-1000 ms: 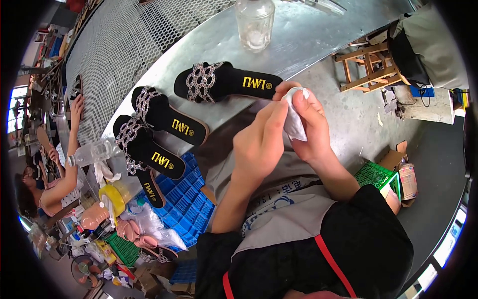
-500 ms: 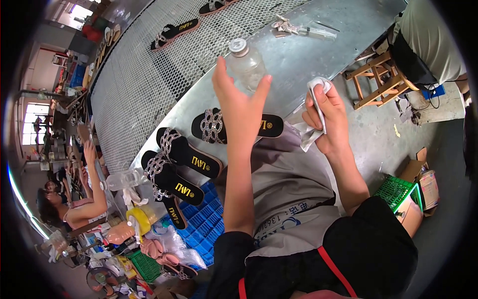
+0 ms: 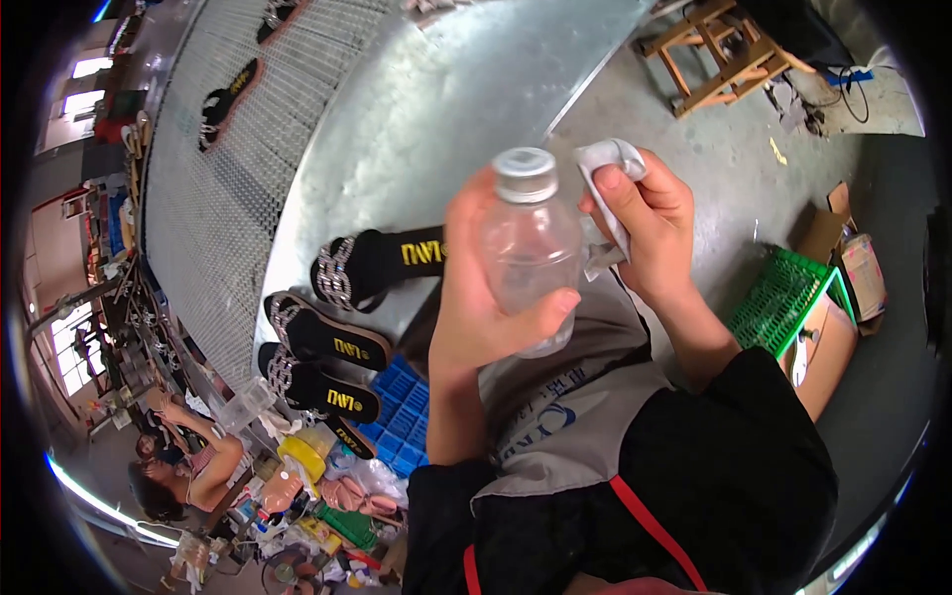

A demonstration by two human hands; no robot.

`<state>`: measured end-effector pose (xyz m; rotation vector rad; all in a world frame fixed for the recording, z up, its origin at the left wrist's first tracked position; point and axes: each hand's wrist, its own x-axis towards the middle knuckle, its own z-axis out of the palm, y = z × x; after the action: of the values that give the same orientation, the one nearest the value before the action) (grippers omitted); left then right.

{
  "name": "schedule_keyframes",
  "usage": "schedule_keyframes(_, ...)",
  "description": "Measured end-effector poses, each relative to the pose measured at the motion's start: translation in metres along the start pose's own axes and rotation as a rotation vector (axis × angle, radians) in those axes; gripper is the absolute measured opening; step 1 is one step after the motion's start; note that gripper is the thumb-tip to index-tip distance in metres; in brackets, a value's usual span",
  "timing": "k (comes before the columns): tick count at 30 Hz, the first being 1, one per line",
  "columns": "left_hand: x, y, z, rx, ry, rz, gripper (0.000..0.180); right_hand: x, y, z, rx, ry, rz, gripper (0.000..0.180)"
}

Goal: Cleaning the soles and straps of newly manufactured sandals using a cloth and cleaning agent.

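My left hand (image 3: pixel 476 288) is wrapped round a clear plastic bottle (image 3: pixel 533 253) with a whitish cap, held upright above my lap. Beside it, my right hand (image 3: pixel 650 223) pinches a folded white cloth (image 3: pixel 617 183) between thumb and fingers; a loose end hangs below. To the left of the bottle a black sandal (image 3: pixel 387 260) with a glittering woven strap lies on the metal table (image 3: pixel 397 129), partly hidden behind my left wrist. Two more such sandals, a middle one (image 3: pixel 332 337) and a nearer one (image 3: pixel 322 389), lie by the table's near left end.
A perforated conveyor (image 3: pixel 268 109) with more sandals runs along the left. Blue plastic crates (image 3: pixel 402 412) sit below the table's end. At right are a green basket (image 3: pixel 783 302) and a wooden stool (image 3: pixel 714 55). Another person (image 3: pixel 203 476) sits at far left.
My left hand, open and reaching toward the bottle before, has closed on it and brought it in toward my body. My right hand keeps the cloth. The view has shifted.
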<state>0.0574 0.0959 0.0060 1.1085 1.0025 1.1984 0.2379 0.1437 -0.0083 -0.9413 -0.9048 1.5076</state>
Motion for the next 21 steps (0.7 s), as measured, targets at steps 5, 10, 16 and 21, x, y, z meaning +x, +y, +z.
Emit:
schedule_keyframes(5, -0.013, -0.021, 0.005, -0.147, -0.088, -0.285, 0.105, -0.013, 0.030, -0.029, -0.104, -0.092, 0.014, 0.019)
schedule_keyframes(10, -0.036, -0.042, 0.000, -0.243, -0.135, -0.487, 0.101, -0.026, 0.040, -0.043, -0.225, -0.133, 0.139, 0.019)
schedule_keyframes(16, -0.050, -0.040, 0.000, -0.294, -0.042, -0.676, 0.103, -0.035, 0.047, -0.050, -0.258, -0.251, 0.286, 0.020)
schedule_keyframes(21, -0.052, -0.037, 0.001, -0.398, -0.030, -0.763, 0.104, -0.038, 0.045, -0.049, -0.257, -0.264, 0.321, 0.020)
